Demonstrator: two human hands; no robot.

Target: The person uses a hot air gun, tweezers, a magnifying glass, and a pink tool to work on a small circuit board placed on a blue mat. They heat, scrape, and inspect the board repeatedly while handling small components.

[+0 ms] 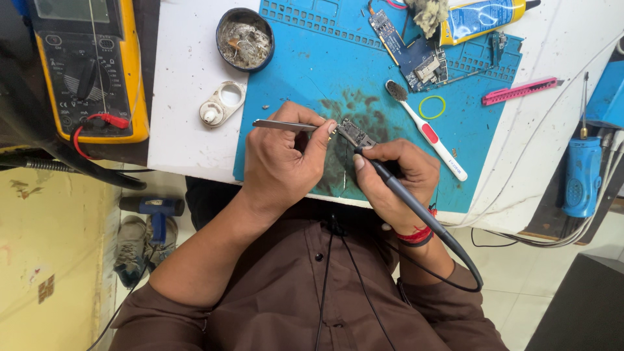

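Left hand (286, 156): your grip is pinched shut on the metal tweezers (286, 125), tips pointing right, straight at the small circuit board (355, 134).
Right hand (396, 179): your grip is closed around the soldering iron (403, 195) like a pen, tip down at the near edge of that board, cable trailing back past your wrist.
Small circuit board: sits on the blue mat (292, 65) right between your two grips, just past both sets of fingertips. Can't tell if the tweezer tips actually clamp it or only touch it.
Nearby on mat: white toothbrush (426, 130) just right of the board, bigger circuit board (413, 52) further up.
Worktop (185, 84): round tin (245, 38) up top, yellow multimeter (88, 65) off to your left.
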